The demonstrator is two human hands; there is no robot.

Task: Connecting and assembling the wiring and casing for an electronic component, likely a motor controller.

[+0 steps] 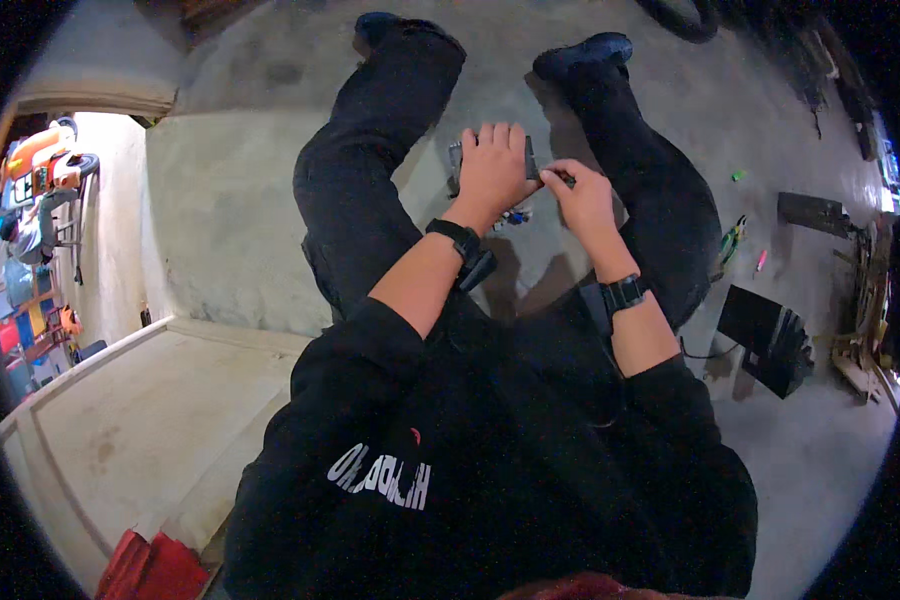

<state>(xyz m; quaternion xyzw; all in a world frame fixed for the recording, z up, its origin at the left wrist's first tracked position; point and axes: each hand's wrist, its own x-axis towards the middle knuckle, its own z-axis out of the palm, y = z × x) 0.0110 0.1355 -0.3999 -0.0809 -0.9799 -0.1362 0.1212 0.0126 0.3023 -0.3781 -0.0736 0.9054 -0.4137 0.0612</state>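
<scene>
Between my outstretched legs, my left hand lies flat with its fingers stretched over a dark grey boxy device on the concrete floor. Most of the device is hidden under that hand. Just to the right, my right hand is closed in a pinch at the device's edge. A small dark piece shows at its fingers, too small to name. Below my left hand lie several small parts, some bluish, partly covered by the hand and wrist.
Right of my right leg lie green-handled pliers, a pink stick-like item, a small green piece and a black box. A dark block sits farther right. Red cloth is at lower left. A person is beyond the left opening.
</scene>
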